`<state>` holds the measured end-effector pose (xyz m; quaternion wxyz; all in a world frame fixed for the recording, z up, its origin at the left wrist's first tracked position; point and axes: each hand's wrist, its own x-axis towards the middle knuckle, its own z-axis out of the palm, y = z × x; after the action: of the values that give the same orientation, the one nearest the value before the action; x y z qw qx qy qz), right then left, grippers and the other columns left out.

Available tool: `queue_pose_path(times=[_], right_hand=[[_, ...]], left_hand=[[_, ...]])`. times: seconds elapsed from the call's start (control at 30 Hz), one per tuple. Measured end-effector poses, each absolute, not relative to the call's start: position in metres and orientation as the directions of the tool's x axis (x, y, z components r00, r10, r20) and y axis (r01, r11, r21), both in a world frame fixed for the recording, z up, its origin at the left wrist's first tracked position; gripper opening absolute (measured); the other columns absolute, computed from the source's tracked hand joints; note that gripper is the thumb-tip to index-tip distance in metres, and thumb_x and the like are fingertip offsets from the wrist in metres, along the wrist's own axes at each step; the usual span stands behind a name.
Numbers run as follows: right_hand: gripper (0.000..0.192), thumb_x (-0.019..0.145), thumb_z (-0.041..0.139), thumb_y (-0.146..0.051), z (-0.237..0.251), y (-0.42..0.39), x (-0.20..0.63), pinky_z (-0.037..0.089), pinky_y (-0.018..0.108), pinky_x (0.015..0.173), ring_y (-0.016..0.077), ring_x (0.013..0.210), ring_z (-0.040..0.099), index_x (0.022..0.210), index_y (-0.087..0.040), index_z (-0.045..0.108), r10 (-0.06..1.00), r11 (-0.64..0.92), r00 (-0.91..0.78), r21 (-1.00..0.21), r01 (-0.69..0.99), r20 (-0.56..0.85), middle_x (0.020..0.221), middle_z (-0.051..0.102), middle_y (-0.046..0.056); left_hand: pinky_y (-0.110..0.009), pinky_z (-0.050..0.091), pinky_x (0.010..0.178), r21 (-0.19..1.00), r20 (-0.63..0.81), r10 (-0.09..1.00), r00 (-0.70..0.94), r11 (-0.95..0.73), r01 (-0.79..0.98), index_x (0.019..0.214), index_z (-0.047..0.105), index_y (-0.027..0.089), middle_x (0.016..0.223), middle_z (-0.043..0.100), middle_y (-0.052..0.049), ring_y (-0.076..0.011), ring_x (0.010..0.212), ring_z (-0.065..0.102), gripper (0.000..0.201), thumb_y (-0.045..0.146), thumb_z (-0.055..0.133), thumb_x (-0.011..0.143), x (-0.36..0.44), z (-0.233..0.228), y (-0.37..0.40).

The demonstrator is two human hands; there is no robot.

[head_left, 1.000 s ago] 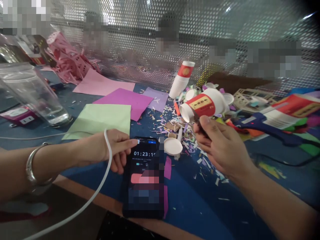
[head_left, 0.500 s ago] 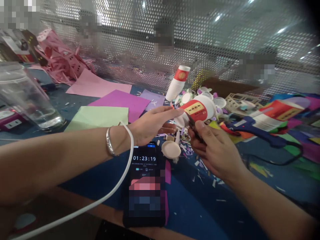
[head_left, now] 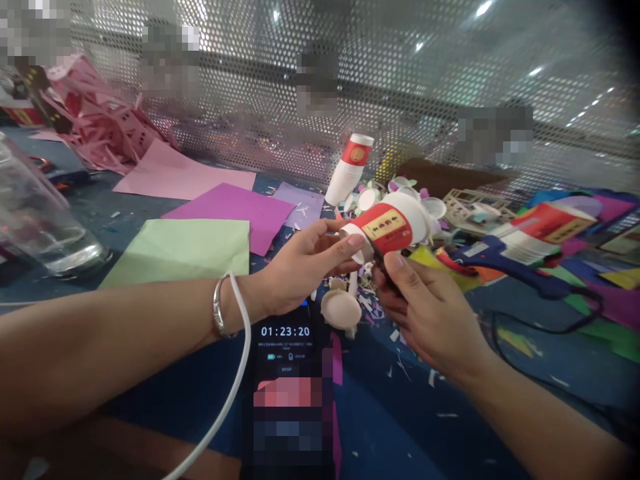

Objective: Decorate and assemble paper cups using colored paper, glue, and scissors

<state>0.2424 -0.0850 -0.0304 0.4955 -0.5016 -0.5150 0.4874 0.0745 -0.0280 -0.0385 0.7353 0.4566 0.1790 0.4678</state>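
a shiny perforated metal screen (head_left: 410, 73) runs across the back of the bench, catching small bright glints of overhead light. a dark horizontal bar (head_left: 250, 67) crosses behind it. the work surface is a dark blue table covering (head_left: 400, 427), littered with tiny paper scraps. at the near edge a strip of brown wooden tabletop (head_left: 150, 460) shows beneath the blue.

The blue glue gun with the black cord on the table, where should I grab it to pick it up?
Judging by its pose, take the blue glue gun by its handle, the thick part that angles toward the lower right where the black cord leaves it. Come from above on the right side, away from the nozzle end, which points left toward the red-and-white paper cup. That tip may be hot, so keep fingers off it.
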Motion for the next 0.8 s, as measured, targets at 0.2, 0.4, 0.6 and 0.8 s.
queue_pose_path(times=[0.2,0.4,0.6,0.8], right_hand=[[0.046,0.089,0.065,-0.061,-0.032,-0.084,0.246,0.012,0.02,0.038,0.0053,0.044,0.022,0.071,-0.02,0.055,0.998,0.05,-0.03,-0.997,0.065,0.049,0.053,0.028,-0.007],[0.047,0.092,0.063,-0.06,-0.032,-0.086,0.247,0.012,0.021,0.037,0.0051,0.044,0.021,0.07,-0.02,0.052,0.996,0.078,-0.057,-0.994,0.082,0.073,0.054,0.028,-0.008],[0.049,0.093,0.061,-0.059,-0.027,-0.091,0.244,0.014,0.021,0.037,0.005,0.044,0.024,0.068,-0.019,0.05,0.99,0.141,-0.047,-0.981,0.131,0.136,0.055,0.029,-0.007],[0.049,0.094,0.061,-0.059,-0.024,-0.093,0.243,0.015,0.023,0.038,0.0055,0.045,0.025,0.067,-0.02,0.051,0.986,0.165,-0.046,-0.971,0.175,0.16,0.055,0.031,-0.006]], left_hand=[[-0.038,0.054,0.097,0.88,0.228,0.85,0.476,0.03,-0.475,0.115,0.055,0.015,0.101,0.065,-0.006,-0.0166,0.095,0.066,0.026,0.03,0.065,0.096,0.076,-0.043,-0.032],[-0.04,0.053,0.096,0.891,0.315,0.841,0.439,-0.104,-0.441,0.122,0.053,0.015,0.102,0.063,-0.006,-0.0171,0.093,0.064,0.032,0.031,0.064,0.097,0.076,-0.042,-0.034],[-0.036,0.054,0.091,0.886,0.327,0.838,0.437,-0.112,-0.449,0.124,0.049,0.013,0.102,0.061,-0.007,-0.0167,0.093,0.063,0.031,0.029,0.059,0.099,0.076,-0.04,-0.042],[-0.037,0.055,0.087,0.885,0.394,0.831,0.393,-0.227,-0.406,0.121,0.049,0.016,0.102,0.059,-0.006,-0.0158,0.087,0.061,0.029,0.03,0.06,0.098,0.076,-0.04,-0.042]])
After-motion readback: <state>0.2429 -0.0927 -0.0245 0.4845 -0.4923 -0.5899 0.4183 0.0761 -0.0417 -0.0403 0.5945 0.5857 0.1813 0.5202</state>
